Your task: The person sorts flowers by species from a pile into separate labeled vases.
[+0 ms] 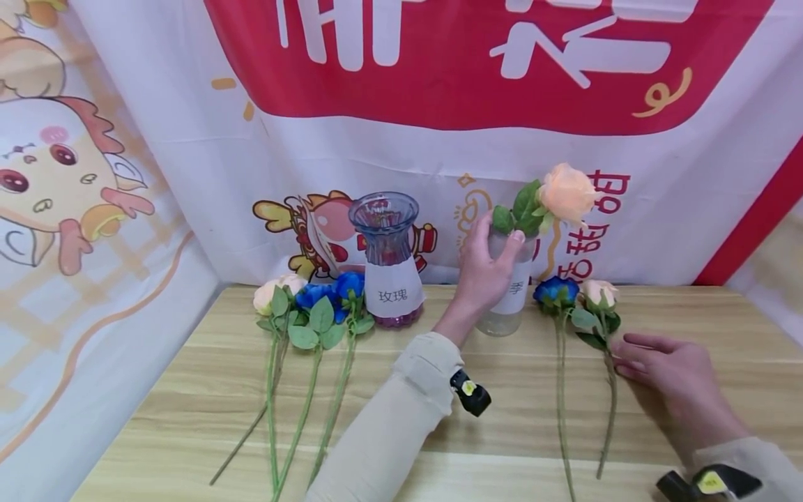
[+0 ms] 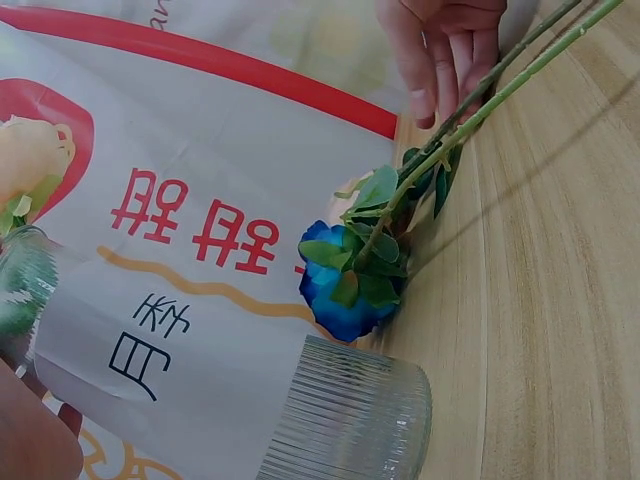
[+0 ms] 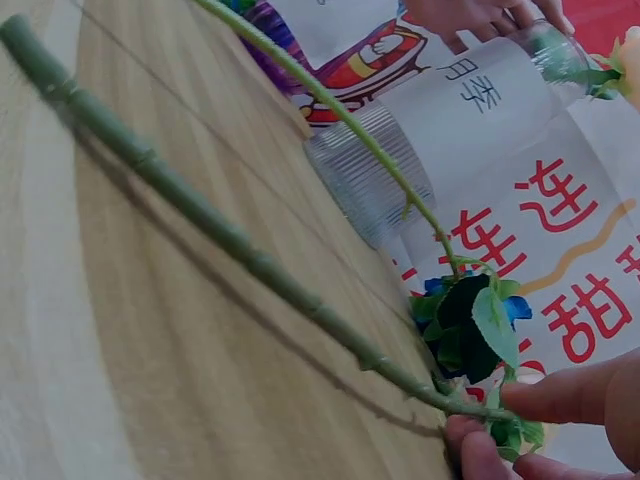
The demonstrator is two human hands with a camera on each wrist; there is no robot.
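My left hand point(image 1: 486, 275) grips the neck of a clear ribbed glass vase point(image 1: 500, 322), which stands upright on the table and carries a white paper label point(image 2: 160, 340). A peach artificial rose point(image 1: 567, 193) with green leaves leans out of its mouth to the right. At the right, my right hand point(image 1: 674, 369) pinches the stem of a second peach rose point(image 1: 600, 293) just below its leaves; this stem point(image 3: 240, 245) lies close over the wood. Beside it lies a blue rose point(image 1: 557, 289), its long stem pointing toward me.
A blue-purple glass vase point(image 1: 384, 209) with a label point(image 1: 394, 289) stands left of the clear one. More roses lie at the left, peach point(image 1: 270, 296) and blue point(image 1: 316, 296), stems toward the front of the wooden table point(image 1: 489, 460). A printed cloth point(image 1: 326, 150) hangs right behind.
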